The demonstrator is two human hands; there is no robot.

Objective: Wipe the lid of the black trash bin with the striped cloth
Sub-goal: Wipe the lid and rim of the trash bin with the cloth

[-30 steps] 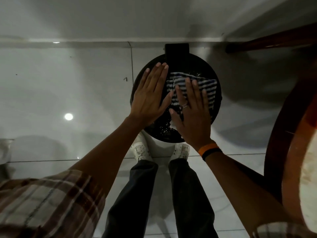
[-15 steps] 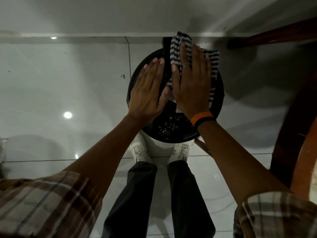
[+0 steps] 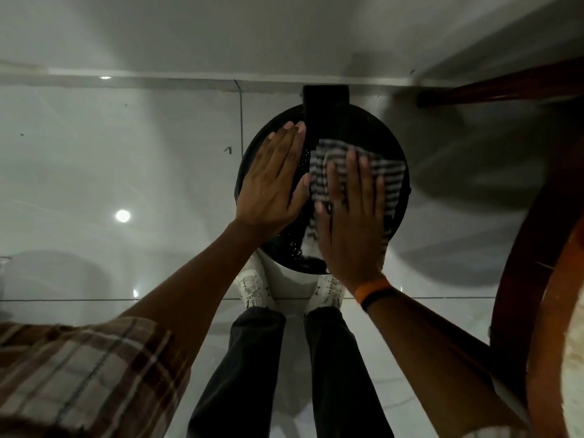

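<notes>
The round black trash bin lid (image 3: 373,128) lies below me, its hinge block at the far edge. My left hand (image 3: 273,184) rests flat on the lid's left half, fingers straight and together, holding nothing. My right hand (image 3: 350,216) presses flat on the striped cloth (image 3: 390,175), which covers the lid's right half and sticks out beyond my fingertips and to the right. Small pale specks show on the lid between my two hands.
Glossy white floor tiles (image 3: 126,159) surround the bin, and a white wall (image 3: 221,33) runs just behind it. A round wooden table (image 3: 518,279) curves along the right edge, with a wooden leg at the upper right. My white shoes (image 3: 252,287) stand at the bin's near edge.
My right hand has pulled the striped cloth back from the lid's far edge towards me, over the right half. My left hand has stayed in place on the lid's left side.
</notes>
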